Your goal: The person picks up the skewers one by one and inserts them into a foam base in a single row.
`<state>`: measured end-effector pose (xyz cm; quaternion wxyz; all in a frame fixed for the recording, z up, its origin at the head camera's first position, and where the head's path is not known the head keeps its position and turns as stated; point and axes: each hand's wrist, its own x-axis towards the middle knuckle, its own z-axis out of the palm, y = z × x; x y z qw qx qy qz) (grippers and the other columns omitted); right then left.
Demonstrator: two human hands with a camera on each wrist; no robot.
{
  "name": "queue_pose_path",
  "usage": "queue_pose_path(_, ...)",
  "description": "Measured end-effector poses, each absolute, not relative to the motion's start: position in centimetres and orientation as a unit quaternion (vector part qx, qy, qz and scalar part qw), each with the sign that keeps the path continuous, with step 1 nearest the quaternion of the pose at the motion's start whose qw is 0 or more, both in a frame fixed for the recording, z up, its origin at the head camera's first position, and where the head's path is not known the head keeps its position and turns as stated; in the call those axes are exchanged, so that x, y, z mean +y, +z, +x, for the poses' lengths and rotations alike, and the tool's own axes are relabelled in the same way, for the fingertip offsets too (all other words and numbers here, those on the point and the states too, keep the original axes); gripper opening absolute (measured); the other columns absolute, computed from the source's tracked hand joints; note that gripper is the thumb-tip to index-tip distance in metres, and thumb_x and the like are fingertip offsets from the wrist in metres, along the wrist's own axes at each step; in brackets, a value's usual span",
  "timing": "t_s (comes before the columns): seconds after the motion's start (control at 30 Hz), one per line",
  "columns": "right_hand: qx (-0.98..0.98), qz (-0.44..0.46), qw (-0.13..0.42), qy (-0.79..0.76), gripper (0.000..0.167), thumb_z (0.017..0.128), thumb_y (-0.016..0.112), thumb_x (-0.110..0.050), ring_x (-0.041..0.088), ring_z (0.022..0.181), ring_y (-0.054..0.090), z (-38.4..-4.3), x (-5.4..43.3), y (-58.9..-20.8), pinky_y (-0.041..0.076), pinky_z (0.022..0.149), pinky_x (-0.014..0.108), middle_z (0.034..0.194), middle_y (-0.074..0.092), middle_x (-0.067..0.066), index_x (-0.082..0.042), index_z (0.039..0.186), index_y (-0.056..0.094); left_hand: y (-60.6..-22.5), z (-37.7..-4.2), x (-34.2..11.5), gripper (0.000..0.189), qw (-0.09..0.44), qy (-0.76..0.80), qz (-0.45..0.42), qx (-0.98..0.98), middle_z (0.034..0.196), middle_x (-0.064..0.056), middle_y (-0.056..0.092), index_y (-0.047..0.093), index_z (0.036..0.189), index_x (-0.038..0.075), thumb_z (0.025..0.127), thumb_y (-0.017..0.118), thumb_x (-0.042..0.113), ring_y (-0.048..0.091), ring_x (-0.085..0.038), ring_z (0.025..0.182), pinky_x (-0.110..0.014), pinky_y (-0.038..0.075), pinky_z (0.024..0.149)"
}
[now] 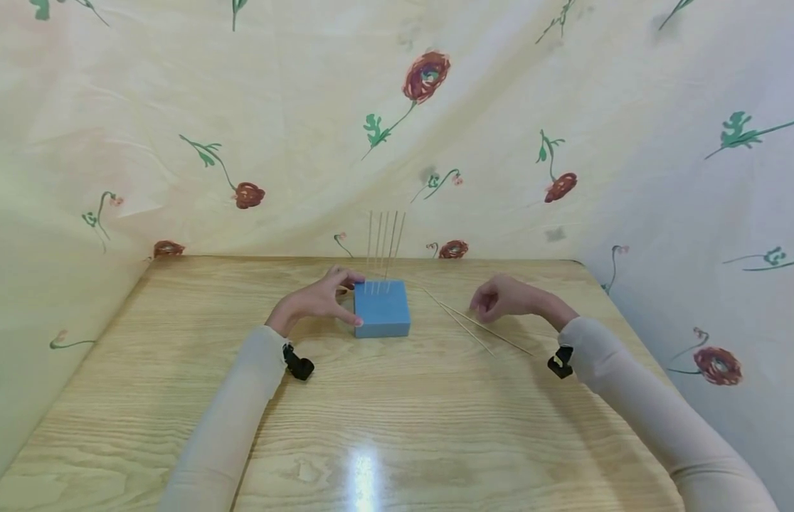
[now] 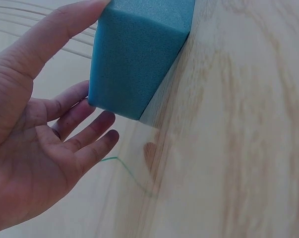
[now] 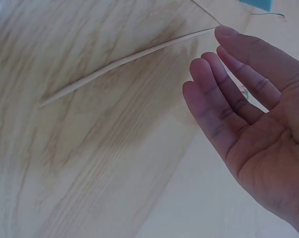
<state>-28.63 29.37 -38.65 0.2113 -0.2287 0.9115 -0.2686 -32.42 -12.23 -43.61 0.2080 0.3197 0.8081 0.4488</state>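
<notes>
A blue foam block lies on the wooden table, with several thin wooden sticks standing upright in a row along its back part. My left hand holds the block from its left side, thumb at the front corner and fingers toward the back. In the left wrist view, the thumb lies against the block and the lower fingers spread beside it. To the right, my right hand hovers with bent fingers over two loose sticks. The right wrist view has its thumb tip overlapping the end of one stick, with nothing between the fingers.
Both loose sticks lie on the wooden table and meet at a narrow angle right of the block. Flower-printed cloth hangs behind the table and along both sides. Black straps with small devices sit at both wrists.
</notes>
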Motion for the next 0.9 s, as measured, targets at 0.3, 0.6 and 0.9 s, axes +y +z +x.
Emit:
queue_pose_path(0.3, 0.906, -0.216, 0.233, -0.278, 0.024, 0.080, 0.082, 0.002, 0.020, 0.083, 0.063, -28.1, 29.6, -39.2, 0.053, 0.070, 0.023, 0.092, 0.070, 0.019, 0.005, 0.102, 0.073, -43.6, -32.5, -12.3, 0.085, 0.209, 0.450, 0.324, 0.806, 0.152, -0.018, 0.024, 0.038, 0.152, 0.008, 0.083, 0.086, 0.022, 0.033, -0.039, 0.144, -0.057, 0.032, 0.119)
queue_pose_path(0.6, 0.909, -0.224, 0.223, -0.271, 0.025, 0.075, 0.082, 0.008, 0.016, 0.078, 0.061, -28.6, 30.0, -40.2, 0.052, 0.068, 0.022, 0.085, 0.069, 0.014, 0.005, 0.097, 0.072, -43.7, -32.7, -12.4, 0.087, 0.211, 0.445, 0.325, 0.807, 0.153, -0.016, 0.023, 0.037, 0.153, 0.010, 0.083, 0.086, 0.023, 0.033, -0.037, 0.144, -0.055, 0.033, 0.119)
queue_pose_path(0.9, 0.911, -0.208, 0.228, -0.273, 0.022, 0.077, 0.081, 0.006, 0.016, 0.079, 0.061, -29.0, 30.1, -40.1, 0.053, 0.068, 0.026, 0.088, 0.069, 0.016, 0.005, 0.098, 0.071, -43.6, -32.8, -12.4, 0.088, 0.211, 0.446, 0.324, 0.807, 0.152, -0.015, 0.024, 0.037, 0.153, 0.009, 0.082, 0.087, 0.023, 0.033, -0.036, 0.144, -0.054, 0.033, 0.119)
